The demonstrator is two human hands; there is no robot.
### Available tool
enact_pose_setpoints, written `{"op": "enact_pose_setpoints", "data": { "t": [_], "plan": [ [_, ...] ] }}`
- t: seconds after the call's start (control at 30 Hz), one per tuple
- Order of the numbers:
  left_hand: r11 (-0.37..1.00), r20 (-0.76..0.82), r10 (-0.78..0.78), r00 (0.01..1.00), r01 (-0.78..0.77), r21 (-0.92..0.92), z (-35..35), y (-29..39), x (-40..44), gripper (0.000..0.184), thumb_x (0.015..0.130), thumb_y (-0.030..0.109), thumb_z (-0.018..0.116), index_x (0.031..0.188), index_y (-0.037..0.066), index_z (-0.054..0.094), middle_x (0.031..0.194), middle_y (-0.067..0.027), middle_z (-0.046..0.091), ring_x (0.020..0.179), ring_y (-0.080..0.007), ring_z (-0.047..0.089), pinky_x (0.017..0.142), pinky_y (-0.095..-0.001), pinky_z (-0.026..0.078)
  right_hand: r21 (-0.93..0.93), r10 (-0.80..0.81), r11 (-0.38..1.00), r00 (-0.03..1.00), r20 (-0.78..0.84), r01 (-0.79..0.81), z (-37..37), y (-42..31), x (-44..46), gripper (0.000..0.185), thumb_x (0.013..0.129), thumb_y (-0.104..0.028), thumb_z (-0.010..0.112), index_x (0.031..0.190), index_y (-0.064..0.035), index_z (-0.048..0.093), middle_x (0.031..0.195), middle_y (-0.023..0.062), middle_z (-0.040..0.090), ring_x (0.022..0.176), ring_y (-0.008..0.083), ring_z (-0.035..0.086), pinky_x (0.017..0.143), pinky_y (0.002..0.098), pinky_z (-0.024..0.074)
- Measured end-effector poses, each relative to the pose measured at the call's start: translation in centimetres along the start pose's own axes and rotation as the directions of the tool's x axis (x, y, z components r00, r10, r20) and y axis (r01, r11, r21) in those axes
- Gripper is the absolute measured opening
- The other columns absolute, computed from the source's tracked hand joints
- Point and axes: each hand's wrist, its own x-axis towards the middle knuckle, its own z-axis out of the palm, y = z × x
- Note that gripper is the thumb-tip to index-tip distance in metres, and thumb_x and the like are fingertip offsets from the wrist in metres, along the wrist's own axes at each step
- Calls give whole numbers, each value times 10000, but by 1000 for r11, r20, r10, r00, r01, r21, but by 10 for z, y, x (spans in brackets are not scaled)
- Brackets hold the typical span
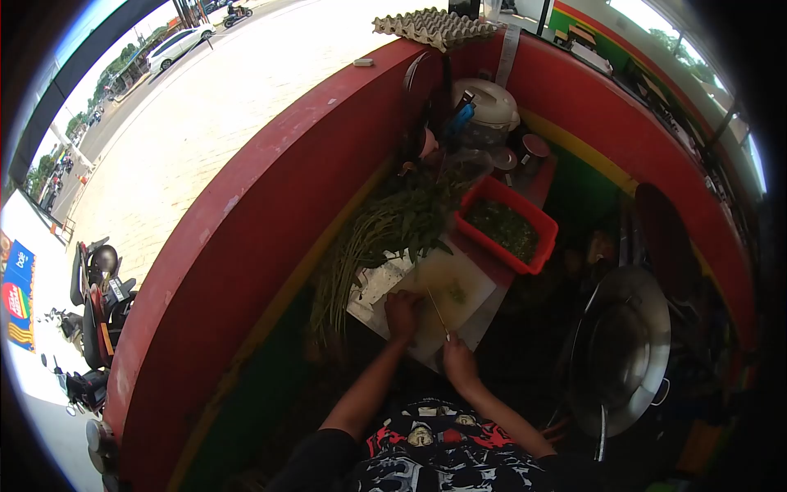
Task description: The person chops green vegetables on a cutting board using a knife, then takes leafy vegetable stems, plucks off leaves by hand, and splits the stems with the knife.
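Observation:
My right hand (459, 361) is wrapped round the handle of a knife (437, 310), whose thin blade points away from me over a pale cutting board (473, 275). At the board's left side my left hand (402, 315) rests with its fingers curled in; what they hold, if anything, is too dark to make out. A small heap of chopped greens (457, 291) lies on the board, right of the blade. Beyond my left hand lies a bundle of long-stemmed leafy greens (373, 225). Behind the board, to the right, a red plastic tub (537, 264) holds chopped greens.
A large metal wok (656, 328) with a handled utensil stands at my right. A rice cooker (488, 102) and lidded jars (534, 148) fill the back corner. A red low wall (221, 221) curves round my left, with egg trays (434, 27) on top.

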Motion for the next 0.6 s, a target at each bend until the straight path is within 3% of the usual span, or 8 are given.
{"op": "enact_pose_setpoints", "data": {
  "t": [0.6],
  "plan": [
    [998, -8, 61, 998, -61, -27, -5, -2, -6, 175, 834, 189, 712, 978, 144, 799, 918, -69, 704, 946, -304, 597, 886, -412, 487, 90, 21, 996, 999, -27, -18, -1, -5, -6, 284, 1028, -191, 517, 1229, 9, 539, 919, 276, 674, 844, 473, 681, 699, 556, 552]
  ]
}}
